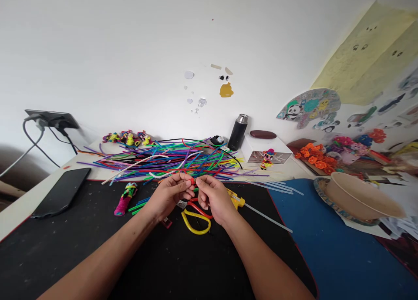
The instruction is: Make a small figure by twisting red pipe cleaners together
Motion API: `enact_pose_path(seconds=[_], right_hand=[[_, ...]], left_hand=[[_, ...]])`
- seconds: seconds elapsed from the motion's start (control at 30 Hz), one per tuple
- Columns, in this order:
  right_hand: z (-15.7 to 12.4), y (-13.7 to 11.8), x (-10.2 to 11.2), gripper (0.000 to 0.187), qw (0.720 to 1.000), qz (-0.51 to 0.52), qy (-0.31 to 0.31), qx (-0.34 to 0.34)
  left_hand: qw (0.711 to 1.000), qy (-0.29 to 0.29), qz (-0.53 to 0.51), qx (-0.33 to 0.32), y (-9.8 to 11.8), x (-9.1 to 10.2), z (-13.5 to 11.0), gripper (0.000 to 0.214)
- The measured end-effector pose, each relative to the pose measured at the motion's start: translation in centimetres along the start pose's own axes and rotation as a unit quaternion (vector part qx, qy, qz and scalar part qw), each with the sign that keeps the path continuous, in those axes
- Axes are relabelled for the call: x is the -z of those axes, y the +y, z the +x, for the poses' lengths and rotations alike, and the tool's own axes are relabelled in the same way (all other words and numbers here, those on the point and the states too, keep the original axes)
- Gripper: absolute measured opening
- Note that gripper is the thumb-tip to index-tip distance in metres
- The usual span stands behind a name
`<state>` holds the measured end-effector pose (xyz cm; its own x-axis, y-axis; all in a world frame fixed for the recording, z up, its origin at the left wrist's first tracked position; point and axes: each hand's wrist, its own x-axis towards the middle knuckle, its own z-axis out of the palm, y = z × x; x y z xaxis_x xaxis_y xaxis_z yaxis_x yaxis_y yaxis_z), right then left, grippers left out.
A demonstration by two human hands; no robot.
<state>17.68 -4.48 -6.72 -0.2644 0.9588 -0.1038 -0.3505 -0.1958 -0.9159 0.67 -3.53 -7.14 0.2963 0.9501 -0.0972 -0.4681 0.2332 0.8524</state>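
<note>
Both my hands meet over the black mat (98,247), pinching a small red pipe-cleaner piece (193,182) between their fingertips. My left hand (170,194) grips it from the left with curled fingers. My right hand (214,197) holds it from the right. Just below them lie yellow-handled scissors (196,219) and a yellow glue gun (237,200) with a clear glue stick (267,217). Behind the hands spreads a big pile of coloured pipe cleaners (176,160).
A black phone (62,191) lies at the left, a pink wrapped figure (125,200) next to it. At the back stand a black flask (237,132) and a white box (266,150). A straw hat (359,197) and orange flowers (313,158) sit on the right.
</note>
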Motion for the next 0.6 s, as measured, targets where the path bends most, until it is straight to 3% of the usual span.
enact_pose_path(seconds=[0.47, 0.6], right_hand=[[0.19, 0.86, -0.05, 0.039, 1.000, 0.004, 0.008, 0.003], [0.13, 0.86, -0.18, 0.039, 1.000, -0.001, 0.013, 0.004]], left_hand=[[0.995, -0.008, 0.089, -0.037, 0.31, -0.08, -0.11, 0.030], [0.998, -0.006, 0.062, -0.025, -0.04, 0.29, 0.08, 0.029]])
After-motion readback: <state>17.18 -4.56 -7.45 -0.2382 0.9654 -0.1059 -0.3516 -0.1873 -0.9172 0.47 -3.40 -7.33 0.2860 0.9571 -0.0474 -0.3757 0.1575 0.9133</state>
